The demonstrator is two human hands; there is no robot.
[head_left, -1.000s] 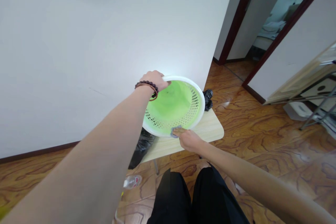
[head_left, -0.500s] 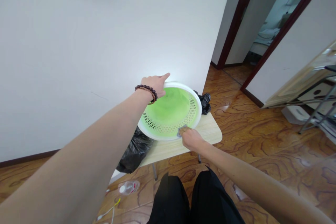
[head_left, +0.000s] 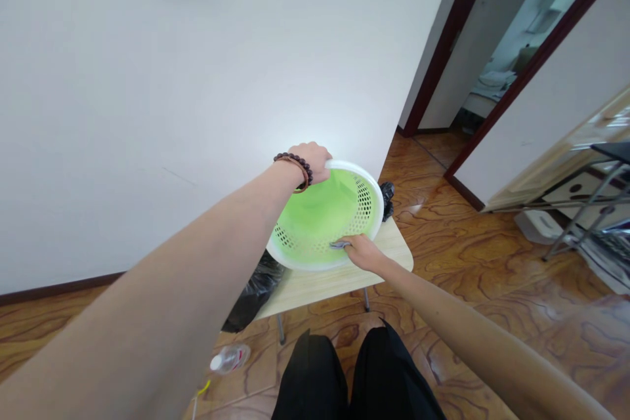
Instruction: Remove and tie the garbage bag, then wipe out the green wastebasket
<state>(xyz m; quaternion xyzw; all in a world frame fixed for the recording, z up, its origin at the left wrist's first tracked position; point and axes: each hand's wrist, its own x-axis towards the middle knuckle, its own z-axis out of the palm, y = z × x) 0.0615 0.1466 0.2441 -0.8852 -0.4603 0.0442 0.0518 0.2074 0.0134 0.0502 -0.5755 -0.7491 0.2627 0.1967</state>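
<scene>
A round basket [head_left: 319, 207], green inside with a white rim and rows of holes, is tilted over a pale wooden table [head_left: 300, 289]. My left hand [head_left: 314, 161], with beads at the wrist, is closed around the basket's far rim. At the near side, my right hand [head_left: 358, 250] pinches a small grey cloth [head_left: 339, 245] against the inside wall. Part of the basket's left side is hidden behind my left wrist.
Black plastic bags lie at the table's left [head_left: 253, 292] and right [head_left: 388, 200]. A clear bottle [head_left: 230, 359] is on the floor at lower left. A white wall [head_left: 197, 79] rises behind; a metal-legged stool [head_left: 598, 200] stands at right.
My left hand's fingers have closed on the rim, where the index finger stuck out before. The basket has shifted slightly right in view, and the cloth in my right hand has moved along its inside.
</scene>
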